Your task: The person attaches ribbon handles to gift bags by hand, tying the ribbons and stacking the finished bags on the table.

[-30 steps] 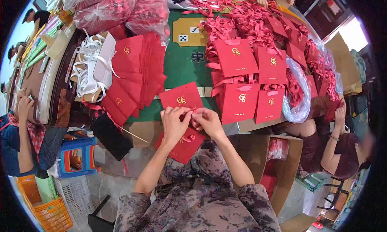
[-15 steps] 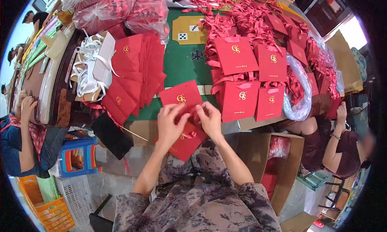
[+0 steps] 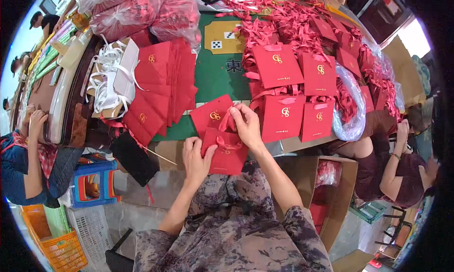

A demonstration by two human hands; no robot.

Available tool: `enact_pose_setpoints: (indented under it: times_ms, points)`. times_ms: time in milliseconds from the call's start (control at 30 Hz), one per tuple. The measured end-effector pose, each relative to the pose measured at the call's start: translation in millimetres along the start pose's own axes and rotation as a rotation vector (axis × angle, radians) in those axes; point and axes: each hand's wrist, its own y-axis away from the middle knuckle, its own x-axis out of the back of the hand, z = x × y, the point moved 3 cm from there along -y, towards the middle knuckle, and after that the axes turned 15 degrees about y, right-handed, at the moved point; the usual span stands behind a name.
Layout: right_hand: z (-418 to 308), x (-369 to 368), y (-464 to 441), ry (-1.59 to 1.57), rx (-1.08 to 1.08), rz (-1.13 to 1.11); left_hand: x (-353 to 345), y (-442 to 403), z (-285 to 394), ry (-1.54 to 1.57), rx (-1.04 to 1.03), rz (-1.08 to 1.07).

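A small red gift bag with gold lettering lies at the table's near edge, above my lap. Its left side is gripped by my left hand, thumb on the front face. Above the bag, my right hand pinches a loop of red ribbon between thumb and fingers. Partly beneath that ribbon, a second red bag with a gold logo rests flat on the green table top. To the left is a fanned stack of red bags.
Finished-looking ribboned bags and a heap of red ribbons cover the right side. White ribbons spill from a box at left. A black pouch hangs at the edge. An open carton stands lower right. Other people sit on both sides.
My right hand has risen slightly, drawing the ribbon loop up. My left hand has moved down to the front bag's left side, and that bag has turned more upright.
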Motion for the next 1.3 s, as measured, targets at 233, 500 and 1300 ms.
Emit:
enact_pose_setpoints:
  times_ms: [233, 500, 1300]
  points:
    - [-2.8, 10.0, -18.8, 0.122, 0.038, 0.017, 0.2, 6.1, -6.2, 0.268, 0.286, -0.173]
    - [-13.8, 10.0, -38.6, 0.317, 0.073, 0.130, 19.1, 2.4, -23.3, 0.297, 0.383, -0.224]
    - [10.3, -1.9, -39.1, -0.150, -0.166, 0.017, 19.0, 2.5, 0.4, -0.099, 0.030, -0.006]
